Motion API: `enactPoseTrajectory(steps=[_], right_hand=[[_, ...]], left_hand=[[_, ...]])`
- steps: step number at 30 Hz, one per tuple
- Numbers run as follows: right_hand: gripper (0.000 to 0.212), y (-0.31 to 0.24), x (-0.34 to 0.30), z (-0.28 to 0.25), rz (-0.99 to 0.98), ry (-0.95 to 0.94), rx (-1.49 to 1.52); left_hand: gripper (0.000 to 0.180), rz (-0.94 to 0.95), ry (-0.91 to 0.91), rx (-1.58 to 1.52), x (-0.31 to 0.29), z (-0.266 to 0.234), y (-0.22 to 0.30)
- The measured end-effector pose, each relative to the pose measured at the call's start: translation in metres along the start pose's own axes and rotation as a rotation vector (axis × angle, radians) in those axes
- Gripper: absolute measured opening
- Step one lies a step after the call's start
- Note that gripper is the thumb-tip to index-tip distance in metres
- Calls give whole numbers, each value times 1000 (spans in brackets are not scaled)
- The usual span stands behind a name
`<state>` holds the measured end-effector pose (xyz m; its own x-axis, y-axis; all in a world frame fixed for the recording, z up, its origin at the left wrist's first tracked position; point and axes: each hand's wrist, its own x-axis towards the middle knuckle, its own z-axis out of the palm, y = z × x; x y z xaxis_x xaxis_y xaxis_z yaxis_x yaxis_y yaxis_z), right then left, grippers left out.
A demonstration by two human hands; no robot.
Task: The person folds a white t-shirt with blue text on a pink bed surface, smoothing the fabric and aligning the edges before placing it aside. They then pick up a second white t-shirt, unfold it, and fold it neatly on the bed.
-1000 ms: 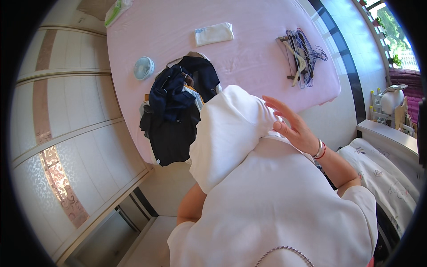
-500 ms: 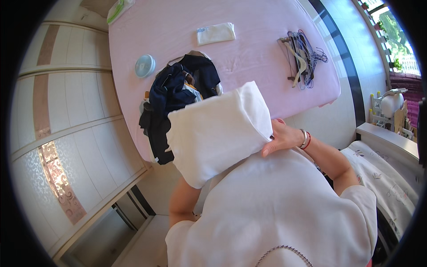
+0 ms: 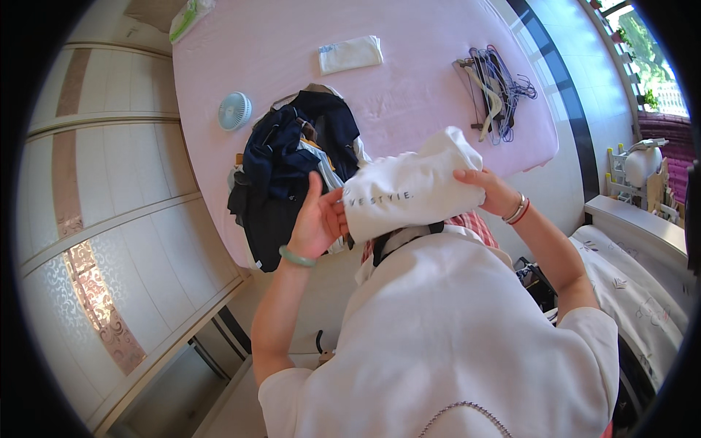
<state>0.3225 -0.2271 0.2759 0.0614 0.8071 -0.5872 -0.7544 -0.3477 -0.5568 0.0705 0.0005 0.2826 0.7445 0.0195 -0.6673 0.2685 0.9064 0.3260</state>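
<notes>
A folded white garment (image 3: 412, 186), probably a shirt, with dark lettering on its upper side, is held in the air in front of my chest. My right hand (image 3: 493, 193) grips its right end, thumb on top and fingers hidden beneath. At the left end is my left hand (image 3: 318, 223), palm turned up and thumb spread away; its fingers are slightly bent against the garment's edge. Beyond that hand lies a heap of dark clothes (image 3: 292, 157) on the pink-sheeted bed (image 3: 409, 102). Another folded white cloth (image 3: 350, 55) lies farther back.
A small light-blue fan (image 3: 234, 110) stands on the bed left of the heap. Several hangers (image 3: 496, 95) lie bunched near the right edge. Pale wardrobe doors (image 3: 109, 190) line the left side. A patterned cloth-covered surface (image 3: 628, 285) is at my right.
The white garment has been turned and folded smaller, moving to the right, and its lettering now shows. My left hand has come out from beneath it to its left edge.
</notes>
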Motion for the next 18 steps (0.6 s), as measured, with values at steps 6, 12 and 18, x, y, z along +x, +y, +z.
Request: enactPoseTrajectory(steps=[6,12,18], right_hand=[[43,-41,42,-59,-55,48,-175],[44,-126,105,-117,-161,91,-328],[39,-179,142,-140,-397,243,-766]], left_hand=[[19,109,97,390,89,14,37],[14,373,98,587,189,26,121],[18,647,111,784,238,47,168]])
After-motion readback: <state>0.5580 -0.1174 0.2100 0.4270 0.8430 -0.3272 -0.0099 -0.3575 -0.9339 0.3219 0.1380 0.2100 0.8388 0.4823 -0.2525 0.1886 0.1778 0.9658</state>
